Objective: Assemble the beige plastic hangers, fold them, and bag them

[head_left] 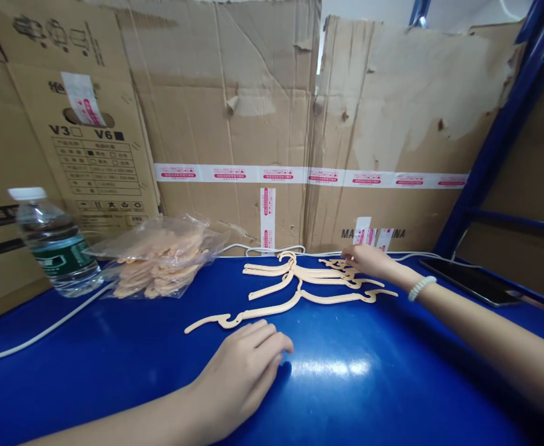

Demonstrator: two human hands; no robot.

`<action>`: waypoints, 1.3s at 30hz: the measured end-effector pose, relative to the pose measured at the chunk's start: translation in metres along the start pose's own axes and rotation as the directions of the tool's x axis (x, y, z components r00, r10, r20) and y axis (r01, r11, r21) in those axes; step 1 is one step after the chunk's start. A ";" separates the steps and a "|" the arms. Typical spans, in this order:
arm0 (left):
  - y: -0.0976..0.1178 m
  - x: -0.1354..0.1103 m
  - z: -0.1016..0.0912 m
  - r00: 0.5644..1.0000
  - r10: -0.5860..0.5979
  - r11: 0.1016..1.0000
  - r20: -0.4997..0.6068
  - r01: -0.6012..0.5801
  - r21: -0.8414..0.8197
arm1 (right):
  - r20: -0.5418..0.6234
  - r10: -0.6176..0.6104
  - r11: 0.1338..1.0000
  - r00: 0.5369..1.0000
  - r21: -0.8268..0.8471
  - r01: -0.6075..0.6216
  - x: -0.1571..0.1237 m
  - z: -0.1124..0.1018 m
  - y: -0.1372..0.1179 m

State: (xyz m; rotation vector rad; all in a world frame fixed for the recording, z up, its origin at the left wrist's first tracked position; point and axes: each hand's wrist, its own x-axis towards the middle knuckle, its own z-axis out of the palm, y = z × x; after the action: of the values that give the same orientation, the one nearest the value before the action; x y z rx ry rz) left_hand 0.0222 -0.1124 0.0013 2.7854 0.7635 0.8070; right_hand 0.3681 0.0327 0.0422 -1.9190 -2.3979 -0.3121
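Several thin cream-coloured hangers lie spread on the blue table, one of them nearer to me. My left hand rests palm down on the table just below that near hanger, fingers together and lightly bent, holding nothing. My right hand reaches to the right end of the hanger pile, its fingertips touching the hangers. A white bead bracelet is on that wrist.
A clear plastic bag of the same cream pieces lies at the left, beside a water bottle. A white cable runs across the table. A dark tablet lies at the right. Cardboard boxes wall the back; a blue frame stands right.
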 end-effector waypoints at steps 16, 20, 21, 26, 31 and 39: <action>-0.005 0.003 0.002 0.989 0.026 0.993 -0.147 -0.042 -0.110 | 0.069 -0.008 0.973 0.998 -0.231 0.024 0.014 0.010 -0.012; -0.001 0.004 0.002 0.986 -0.001 0.994 -0.167 -0.017 -0.109 | 0.000 -0.051 0.971 0.999 -0.234 0.049 0.010 0.005 -0.014; 0.000 0.004 0.002 0.985 -0.009 0.994 -0.173 -0.010 -0.107 | -0.026 -0.069 0.971 0.997 -0.232 0.062 0.009 0.003 -0.015; 0.002 0.002 0.003 0.982 -0.053 0.996 -0.180 0.039 -0.082 | -0.199 -0.165 0.969 0.966 -0.217 0.121 0.003 -0.009 -0.013; 0.004 0.000 0.003 0.983 -0.055 0.996 -0.173 0.042 -0.077 | -0.397 -0.187 0.979 0.898 -0.155 0.135 -0.007 -0.026 -0.014; 0.001 0.002 -0.003 0.996 -0.044 0.992 -0.074 0.035 -0.124 | -0.596 -0.333 0.914 0.731 -0.013 0.406 -0.054 -0.045 -0.057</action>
State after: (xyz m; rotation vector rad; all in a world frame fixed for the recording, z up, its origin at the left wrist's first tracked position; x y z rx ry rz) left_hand 0.0220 -0.1122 0.0052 2.6365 0.7522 0.9252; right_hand 0.3208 -0.0397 0.0703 -1.0442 -2.2560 -0.6569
